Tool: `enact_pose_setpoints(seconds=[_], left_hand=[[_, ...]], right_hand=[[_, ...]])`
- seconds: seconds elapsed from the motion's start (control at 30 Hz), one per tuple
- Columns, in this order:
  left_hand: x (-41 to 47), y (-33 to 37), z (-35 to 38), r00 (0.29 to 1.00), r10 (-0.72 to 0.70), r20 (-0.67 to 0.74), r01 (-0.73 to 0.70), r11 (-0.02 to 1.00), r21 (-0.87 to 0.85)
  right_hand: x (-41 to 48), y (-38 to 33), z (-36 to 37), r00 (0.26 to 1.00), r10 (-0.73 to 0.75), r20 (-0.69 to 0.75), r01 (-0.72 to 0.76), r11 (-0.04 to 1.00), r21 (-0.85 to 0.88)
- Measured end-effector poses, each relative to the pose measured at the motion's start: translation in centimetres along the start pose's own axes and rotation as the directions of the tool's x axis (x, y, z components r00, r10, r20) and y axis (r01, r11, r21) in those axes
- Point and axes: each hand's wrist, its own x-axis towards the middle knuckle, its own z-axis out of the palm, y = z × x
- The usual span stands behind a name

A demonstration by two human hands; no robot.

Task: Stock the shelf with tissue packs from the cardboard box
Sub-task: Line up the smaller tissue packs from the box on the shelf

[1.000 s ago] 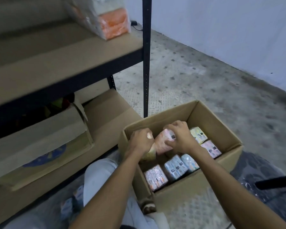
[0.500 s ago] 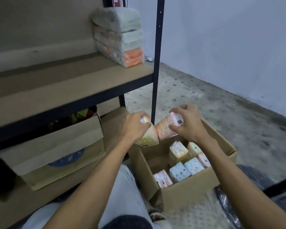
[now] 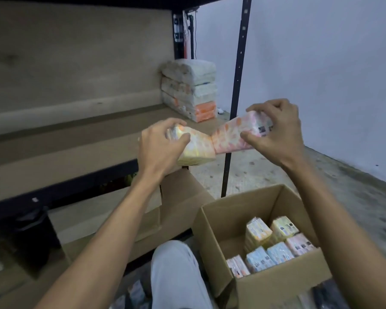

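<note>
Brown shelf board (image 3: 71, 139) carries stacked tissue bundles (image 3: 189, 92) at its right end. Left hand (image 3: 158, 148) grasps a yellow tissue pack (image 3: 196, 150); right hand (image 3: 276, 134) grasps a pink tissue pack (image 3: 234, 134), both raised before the shelf, corners touching. Cardboard box (image 3: 232, 217) below holds remaining packs (image 3: 270, 248).

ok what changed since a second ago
The left hand with its yellow pack and the right hand with its pink pack have risen out of the cardboard box to shelf height. Both grips are unchanged; the stack on the shelf and the box stayed put.
</note>
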Motion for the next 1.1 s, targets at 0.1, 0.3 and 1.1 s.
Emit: enact_pose_setpoints(seconds=[0.1, 0.3, 1.1], left_hand=[[1.0, 0.8, -2.2, 0.99, 0.063, -0.128, -0.064, 0.998, -0.003], [2.6, 0.4, -5.3, 0.948, 0.167, -0.27, -0.145, 0.984, 0.102], [1.5, -14.3, -13.6, 0.967, 0.241, -0.08, -0.199, 0.914, 0.354]], right_hand=[[1.6, -1.5, -0.7, 0.996, -0.048, -0.072, 0.05, 0.998, 0.025], [3.5, -3.2, 0.9, 0.989, -0.062, -0.136, 0.079, 0.989, 0.122], [3.6, -6.8, 18.7, 0.962, -0.18, 0.206, 0.086, 0.914, 0.396]])
